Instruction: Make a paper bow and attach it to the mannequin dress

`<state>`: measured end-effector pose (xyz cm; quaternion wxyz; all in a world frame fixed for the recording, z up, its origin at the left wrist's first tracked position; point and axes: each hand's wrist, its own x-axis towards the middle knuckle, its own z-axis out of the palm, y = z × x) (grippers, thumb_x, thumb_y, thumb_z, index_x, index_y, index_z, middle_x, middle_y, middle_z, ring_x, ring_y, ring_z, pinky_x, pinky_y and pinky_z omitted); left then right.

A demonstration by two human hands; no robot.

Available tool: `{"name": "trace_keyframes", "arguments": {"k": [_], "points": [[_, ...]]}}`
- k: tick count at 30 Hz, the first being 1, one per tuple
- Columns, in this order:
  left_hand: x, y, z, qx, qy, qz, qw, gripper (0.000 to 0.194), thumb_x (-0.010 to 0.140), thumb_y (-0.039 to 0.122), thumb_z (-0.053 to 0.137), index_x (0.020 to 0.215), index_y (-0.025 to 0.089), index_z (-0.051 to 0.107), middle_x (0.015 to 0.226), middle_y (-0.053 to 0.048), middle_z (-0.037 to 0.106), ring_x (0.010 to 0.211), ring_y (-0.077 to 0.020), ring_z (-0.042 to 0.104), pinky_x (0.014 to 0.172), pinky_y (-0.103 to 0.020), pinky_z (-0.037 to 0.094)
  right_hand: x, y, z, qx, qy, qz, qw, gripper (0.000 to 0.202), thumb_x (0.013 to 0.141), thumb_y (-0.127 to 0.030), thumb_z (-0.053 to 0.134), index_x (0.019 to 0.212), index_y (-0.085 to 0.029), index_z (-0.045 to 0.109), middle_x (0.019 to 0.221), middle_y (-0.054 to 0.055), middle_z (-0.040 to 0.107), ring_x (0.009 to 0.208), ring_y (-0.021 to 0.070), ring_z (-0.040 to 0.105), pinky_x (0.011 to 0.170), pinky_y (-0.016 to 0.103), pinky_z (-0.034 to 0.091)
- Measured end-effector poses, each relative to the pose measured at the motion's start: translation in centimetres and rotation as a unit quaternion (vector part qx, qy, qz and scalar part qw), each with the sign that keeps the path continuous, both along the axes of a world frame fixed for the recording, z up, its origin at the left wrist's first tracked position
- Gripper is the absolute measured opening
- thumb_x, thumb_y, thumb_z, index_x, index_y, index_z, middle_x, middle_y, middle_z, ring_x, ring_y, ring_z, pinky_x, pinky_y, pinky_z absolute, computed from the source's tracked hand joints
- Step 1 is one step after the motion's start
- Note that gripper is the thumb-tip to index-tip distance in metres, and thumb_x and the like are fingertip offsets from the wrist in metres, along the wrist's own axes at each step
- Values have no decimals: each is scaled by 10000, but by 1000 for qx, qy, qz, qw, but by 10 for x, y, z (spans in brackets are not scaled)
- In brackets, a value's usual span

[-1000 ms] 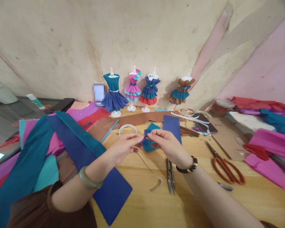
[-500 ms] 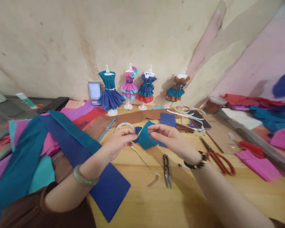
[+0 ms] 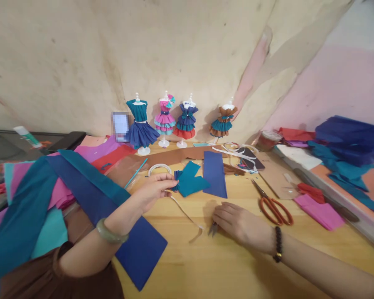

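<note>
Pinched between the fingers of my left hand [image 3: 158,187] is the gathered blue end of a teal paper bow piece [image 3: 191,182], whose two teal tails spread to the right. My right hand [image 3: 237,224] lies low over the table, its fingers closed round small thread snips [image 3: 213,229]; only the blade tips show beyond the fingers. A thin white strip [image 3: 185,211] curls on the wood between the hands. Behind the teal tails lies a blue paper rectangle [image 3: 214,174].
Several small dress forms [image 3: 141,135] in paper dresses stand along the wall. Orange-handled scissors [image 3: 272,205] lie at right, near folded pink paper [image 3: 319,211]. Long teal and blue sheets [image 3: 87,182] cover the left side. A white tape roll [image 3: 160,168] sits behind my left hand.
My right hand has left the teal piece and moved down onto the snips. The teal piece now shows two spread tails. My left hand keeps its hold. The view has shifted slightly.
</note>
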<state>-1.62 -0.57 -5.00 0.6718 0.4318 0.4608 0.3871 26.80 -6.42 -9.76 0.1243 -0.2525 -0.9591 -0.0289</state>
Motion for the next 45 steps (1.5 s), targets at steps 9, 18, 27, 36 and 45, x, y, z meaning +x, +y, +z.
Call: {"name": "trace_keyframes", "arguments": {"k": [9,18,27,36,45], "points": [[0,-5,11,44,-35,-8,998,217,618,271,776,696,137,624,822,-69,681,777,-163,613,695,-284,439,-45,21,62,-269,354,-249,860,310,947,-356,393,1120,-202,600,785,38,627,714,170,580,646,291,482],[-3,-6,18,-1,-104,25,994,268,580,282,809,765,148,669,791,-34,648,706,-132,591,638,-259,427,-107,45,74,-373,449,-222,781,366,723,-473,684,923,-168,656,534,-72,343,496,92,308,466,237,236],[6,-10,3,52,-23,-29,998,231,591,314,833,733,162,733,729,-14,669,663,-102,566,645,-230,417,-105,49,62,-471,486,-191,710,320,735,-486,668,695,-178,590,542,-67,401,469,70,283,454,234,236],[3,-11,5,54,-27,-68,996,333,701,439,751,873,154,742,821,-66,692,718,-136,598,699,-266,445,-104,54,60,-456,485,-211,716,338,732,-494,659,638,-187,554,529,-61,408,484,84,328,461,239,254],[1,-9,8,56,18,-44,997,291,643,413,782,746,147,722,740,-34,649,689,-126,559,667,-252,421,-108,51,58,-466,461,-209,726,341,734,-494,652,643,-179,558,559,-57,447,479,74,322,467,237,262]]}}
